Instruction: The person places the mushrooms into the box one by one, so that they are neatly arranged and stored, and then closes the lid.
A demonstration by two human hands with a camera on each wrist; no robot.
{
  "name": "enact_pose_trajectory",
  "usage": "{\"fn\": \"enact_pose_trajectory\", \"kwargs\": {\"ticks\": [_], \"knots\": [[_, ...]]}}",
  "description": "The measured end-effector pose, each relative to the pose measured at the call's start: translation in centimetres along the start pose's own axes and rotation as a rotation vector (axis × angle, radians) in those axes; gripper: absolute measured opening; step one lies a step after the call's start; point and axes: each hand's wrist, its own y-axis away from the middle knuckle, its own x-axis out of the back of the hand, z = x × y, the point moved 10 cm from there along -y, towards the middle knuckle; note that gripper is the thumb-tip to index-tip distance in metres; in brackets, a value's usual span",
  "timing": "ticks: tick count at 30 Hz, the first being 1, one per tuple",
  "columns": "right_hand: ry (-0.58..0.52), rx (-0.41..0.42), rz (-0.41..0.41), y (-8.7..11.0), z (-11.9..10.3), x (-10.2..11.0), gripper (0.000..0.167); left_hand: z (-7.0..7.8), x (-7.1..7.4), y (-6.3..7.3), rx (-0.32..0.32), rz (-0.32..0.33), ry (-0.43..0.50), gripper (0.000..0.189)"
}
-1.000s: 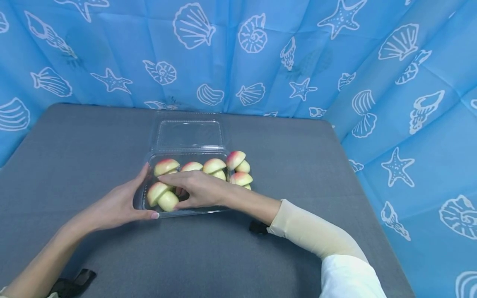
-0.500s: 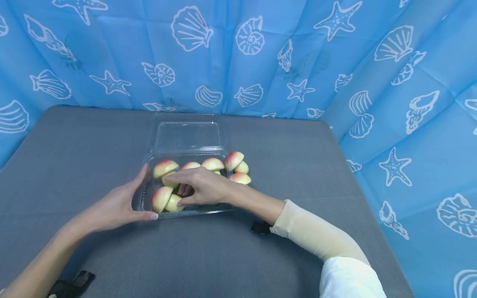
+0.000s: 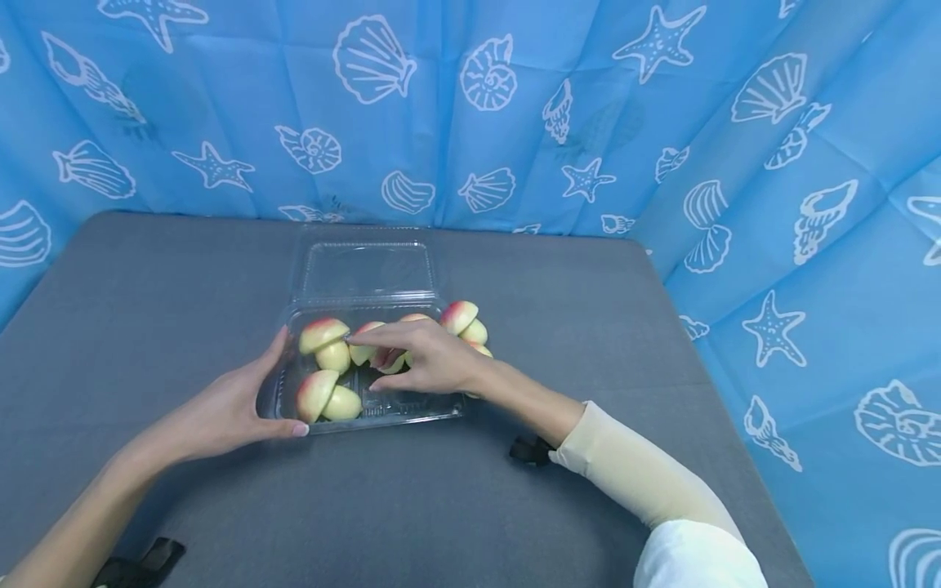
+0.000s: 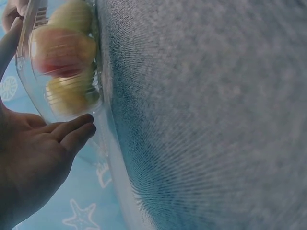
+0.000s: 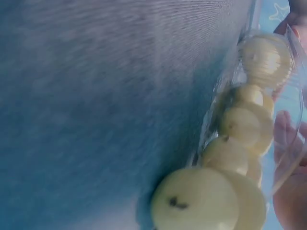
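Observation:
A clear plastic clamshell box (image 3: 412, 415) lies open on the table, holding several cream mushroom-shaped pieces with pink-red tops. My left hand (image 3: 220, 408) spans the box's left end, thumb at the front corner; in the left wrist view its fingers rest straight against the plastic. One mushroom (image 3: 314, 396) lies sideways at the front left, with another mushroom (image 3: 323, 335) behind it. My right hand (image 3: 434, 355) is over the middle, its index finger across a third mushroom (image 3: 360, 353), thumb apart. The right wrist view shows those fingers loose beside the row. My right hand partly hides the middle pieces.
The hinged lid (image 3: 367, 269) is folded back behind the box. At the right end, a mushroom (image 3: 459, 317) sits at or past the rim, with another partly hidden below it. A grey cloth table (image 3: 588, 310) ends at a blue shell-print curtain (image 3: 441, 122).
My right hand has moved right and back, away from the front-left mushroom, which now lies turned sideways with its stem to the right. My left hand has stayed at the box's end.

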Motion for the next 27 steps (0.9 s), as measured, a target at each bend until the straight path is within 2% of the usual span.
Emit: {"fn": "enact_pose_trajectory", "kwargs": {"ticks": [6, 12, 17, 21, 24, 27], "knots": [[-0.042, -0.020, 0.035, 1.6, 0.5, 1.1, 0.054, -0.3, -0.1, 0.0, 0.026, -0.013, -0.007, 0.136], [-0.101, -0.007, 0.090, 3.1, 0.9, 2.5, 0.050, 0.0, 0.1, 0.0, 0.002, 0.002, 0.000, 0.134], [-0.140, -0.079, 0.145, 4.3, 1.7, 3.8, 0.048, 0.1, 0.3, 0.0, -0.005, 0.008, 0.006, 0.133], [-0.167, -0.121, 0.206, 5.2, 0.9, 5.2, 0.045, 0.1, 0.3, 0.0, -0.005, 0.009, 0.007, 0.134], [-0.150, -0.123, 0.228, 5.8, 0.5, 6.0, 0.042, 0.0, 0.3, 0.0, -0.008, 0.009, 0.005, 0.134], [-0.095, -0.101, 0.233, 6.9, 1.5, 6.3, 0.041, -0.1, 0.1, 0.0, -0.007, 0.006, 0.007, 0.134]]}}
